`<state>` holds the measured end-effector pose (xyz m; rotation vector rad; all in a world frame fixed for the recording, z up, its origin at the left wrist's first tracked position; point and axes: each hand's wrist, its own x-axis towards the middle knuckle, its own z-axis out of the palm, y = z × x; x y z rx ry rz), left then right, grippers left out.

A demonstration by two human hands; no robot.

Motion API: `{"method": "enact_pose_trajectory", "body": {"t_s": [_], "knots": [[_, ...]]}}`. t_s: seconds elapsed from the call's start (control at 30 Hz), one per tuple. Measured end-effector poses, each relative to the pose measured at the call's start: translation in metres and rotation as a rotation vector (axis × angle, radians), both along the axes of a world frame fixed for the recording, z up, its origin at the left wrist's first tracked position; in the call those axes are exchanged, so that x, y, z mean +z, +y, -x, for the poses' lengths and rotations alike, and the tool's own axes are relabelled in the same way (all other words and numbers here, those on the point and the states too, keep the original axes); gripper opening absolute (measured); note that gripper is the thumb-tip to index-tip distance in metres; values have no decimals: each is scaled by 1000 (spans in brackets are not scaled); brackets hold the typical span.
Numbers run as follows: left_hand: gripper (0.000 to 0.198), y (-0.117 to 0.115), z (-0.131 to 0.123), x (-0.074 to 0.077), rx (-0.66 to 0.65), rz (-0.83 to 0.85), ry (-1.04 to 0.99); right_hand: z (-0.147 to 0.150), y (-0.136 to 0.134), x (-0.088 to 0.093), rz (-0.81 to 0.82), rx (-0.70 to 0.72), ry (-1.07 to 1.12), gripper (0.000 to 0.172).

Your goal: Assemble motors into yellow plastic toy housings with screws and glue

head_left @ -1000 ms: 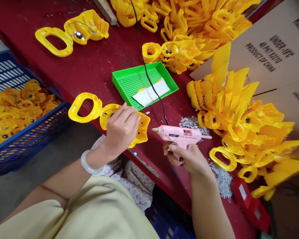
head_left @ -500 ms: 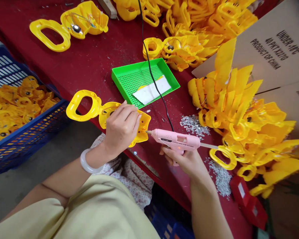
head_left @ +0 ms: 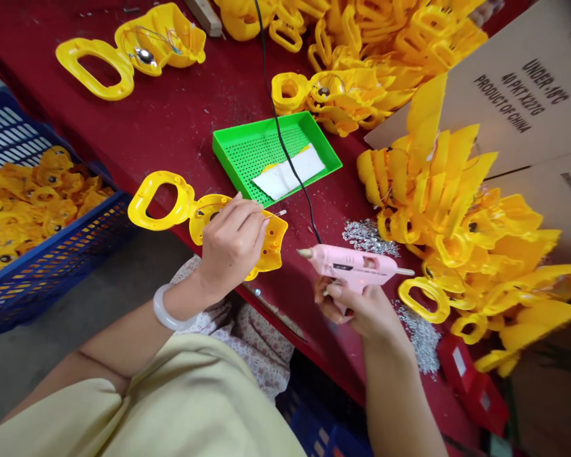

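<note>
My left hand (head_left: 233,247) is closed over the middle of a yellow plastic shell (head_left: 272,244), which lies at the table's front edge with its ring-shaped handle pointing left. A small pale-tipped wire sticks out beyond my fingertips; the exact grip under the hand is hidden. My right hand (head_left: 354,304) holds a pink glue gun (head_left: 356,266) by its grip. The gun's nozzle points left, a short gap from the shell's right end, and a glue stick juts from its back.
A green tray (head_left: 221,149) with a white paper lies behind the shell, crossed by a black cord (head_left: 285,149). Yellow shells (head_left: 457,241) pile up at right, beside small clear pieces (head_left: 421,339) and cartons (head_left: 514,95). A blue crate (head_left: 61,244) stands at left.
My right hand has drawn the glue gun rightward, so its nozzle has left the shell's right end. My left hand and the shell have barely moved.
</note>
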<state>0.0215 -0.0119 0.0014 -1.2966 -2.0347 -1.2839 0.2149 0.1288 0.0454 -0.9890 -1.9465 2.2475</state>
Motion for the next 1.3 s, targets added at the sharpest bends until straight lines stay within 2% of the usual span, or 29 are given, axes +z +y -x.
{"method": "enact_pose_trajectory", "body": {"t_s": [0.13, 0.3, 0.47, 0.57, 0.63, 0.7, 0.77, 0.8, 0.83, 0.87, 0.97, 1.03, 1.17, 1.3], "knots": [[10, 0, 0, 0, -6, 10, 5, 23, 3, -3, -18, -69, 30, 32], [12, 0, -1, 0, 8, -4, -6, 65, 16, -9, -153, -251, 106, 38], [10, -3, -18, 1, -37, 6, -13, 109, 41, -26, -163, -248, 201, 47], [10, -5, -34, 1, -80, 10, -14, 123, 54, -31, -240, -220, 123, 51], [10, -5, -41, 1, -94, 12, -11, 122, 59, -28, -380, -187, 13, 55], [11, -5, -45, 1, -94, 14, -10, 110, 56, -20, -681, -209, -80, 58], [12, -5, -45, 1, -95, 18, -8, 90, 43, -9, -1056, -312, -116, 50], [13, -5, -45, 1, -100, 25, -7, 78, 33, -3, -1195, -363, -106, 43], [13, -5, -44, 1, -107, 35, -6, 67, 21, 2, -1255, -386, -72, 35], [13, -5, -44, 1, -113, 44, -7, 57, 9, 6, -1227, -364, -17, 29], [13, -6, -44, 2, -128, 63, -5, 35, -25, 9, -903, -237, 113, 22], [14, -7, -44, 2, -137, 69, 6, 29, -39, 5, -768, -220, 148, 18], [15, -9, -43, 3, -178, 91, 7, 26, -47, -1, -712, -282, 163, 13], [13, -14, -39, 7, -295, 121, -46, 18, -54, -5, -580, -347, 156, 14]]}}
